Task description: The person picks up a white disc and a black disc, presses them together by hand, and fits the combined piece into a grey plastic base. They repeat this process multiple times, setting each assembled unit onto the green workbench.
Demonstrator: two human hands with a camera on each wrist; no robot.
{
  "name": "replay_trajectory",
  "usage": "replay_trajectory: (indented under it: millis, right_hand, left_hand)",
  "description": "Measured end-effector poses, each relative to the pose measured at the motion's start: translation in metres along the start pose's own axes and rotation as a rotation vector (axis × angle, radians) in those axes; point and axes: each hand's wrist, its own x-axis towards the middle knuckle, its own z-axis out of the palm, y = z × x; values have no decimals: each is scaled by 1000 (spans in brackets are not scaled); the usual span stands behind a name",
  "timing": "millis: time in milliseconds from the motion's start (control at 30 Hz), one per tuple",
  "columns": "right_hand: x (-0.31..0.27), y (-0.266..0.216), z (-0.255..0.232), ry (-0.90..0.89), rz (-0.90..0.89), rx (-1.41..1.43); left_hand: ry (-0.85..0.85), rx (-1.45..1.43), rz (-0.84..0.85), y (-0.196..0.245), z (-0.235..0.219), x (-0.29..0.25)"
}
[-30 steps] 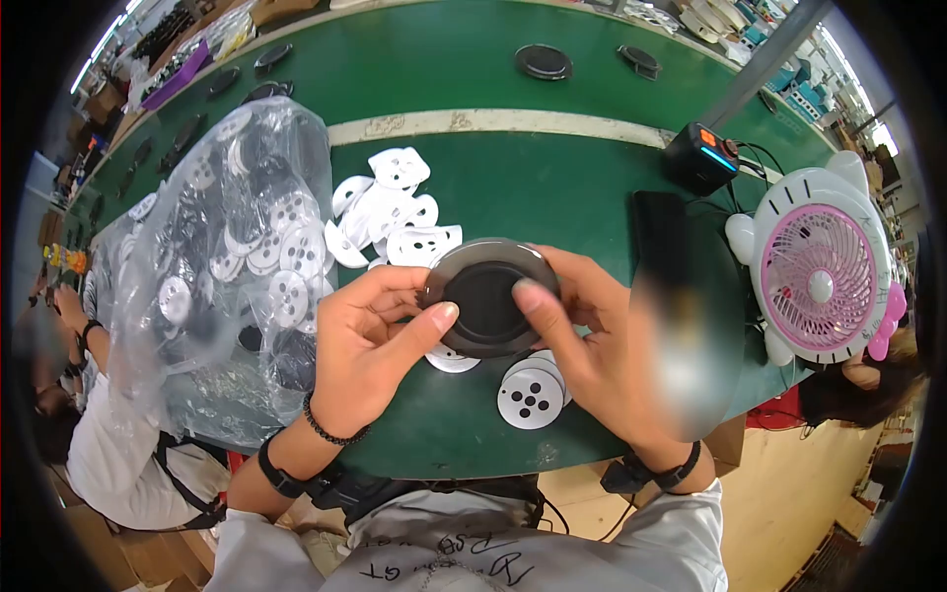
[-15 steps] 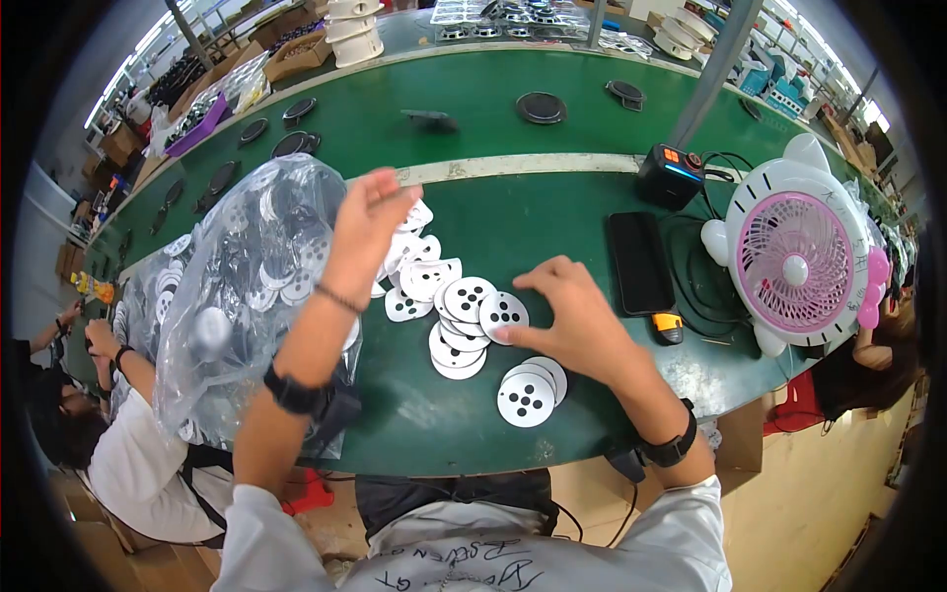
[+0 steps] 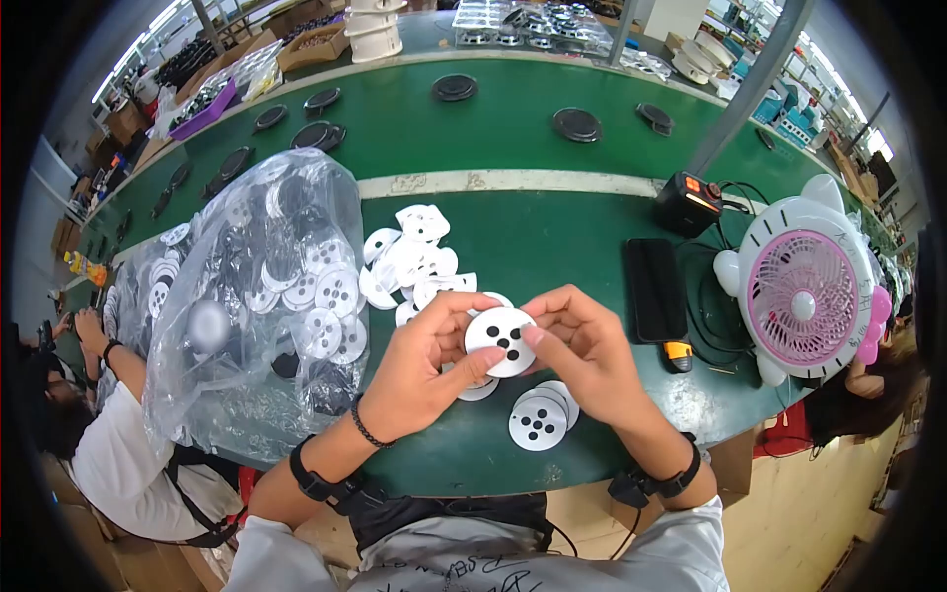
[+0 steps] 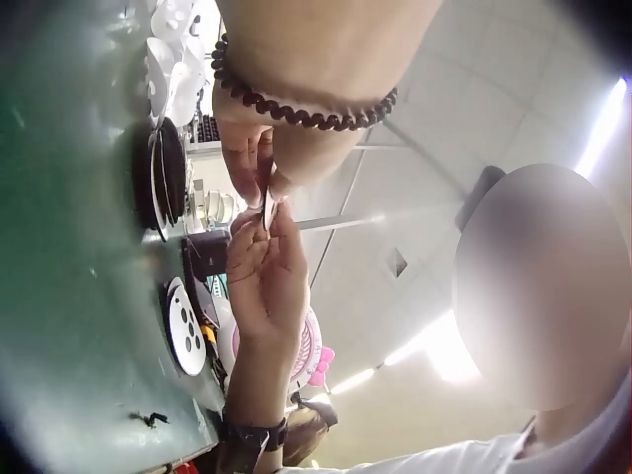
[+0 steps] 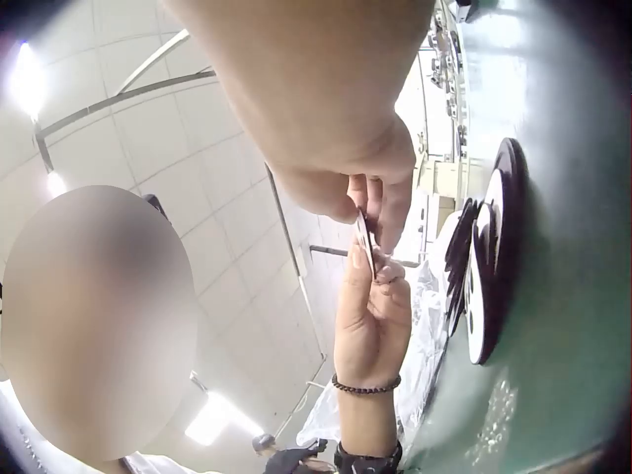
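Observation:
A white round disc (image 3: 500,341) with several black holes is held up above the green table (image 3: 552,227) between both hands. My left hand (image 3: 426,360) pinches its left edge with thumb and fingers, and my right hand (image 3: 577,345) pinches its right edge. The same disc (image 4: 268,209) shows edge-on in the left wrist view, and again edge-on as the disc (image 5: 366,242) in the right wrist view. Beneath the hands lies a short stack of like discs (image 3: 539,417), and a loose pile of white discs (image 3: 414,259) spreads behind them.
A clear plastic bag (image 3: 261,296) full of discs sits at the left. A black phone (image 3: 655,288), a black box (image 3: 689,203) with cables and a pink-and-white fan (image 3: 804,291) stand at the right. Black round parts (image 3: 576,124) lie along the far belt. Another person (image 3: 89,434) sits at the left.
A second ago both hands held a black round part. Half a second ago the left hand reached far forward, the right touching the discs. Now both hold one white disc.

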Motion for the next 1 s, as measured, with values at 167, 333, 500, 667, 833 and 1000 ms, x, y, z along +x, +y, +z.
replay_trajectory:
  millis: [167,333,500,667,833,1000]
  right_hand:
    - [0,6,-10,-131,40,3]
    - [0,2,-3,-108,74,68]
    - [-2,0,-3,-148,126,111]
    - [-3,-3,-3,-169,120,93]
    - [-5,-4,-3,-181,101,106]
    - [-4,-1,-4,-182,92,97]
  left_hand:
    - [27,13,23,14,-3,-3]
    - [25,78,34,13,-4,-7]
    - [-29,10,-50,14,-3,-9]
    - [-30,-17,-107,20,-2,-8]
    - [-73,-52,-136,21,-6,-8]
    - [-71,-52,-119,17,-5,-9]
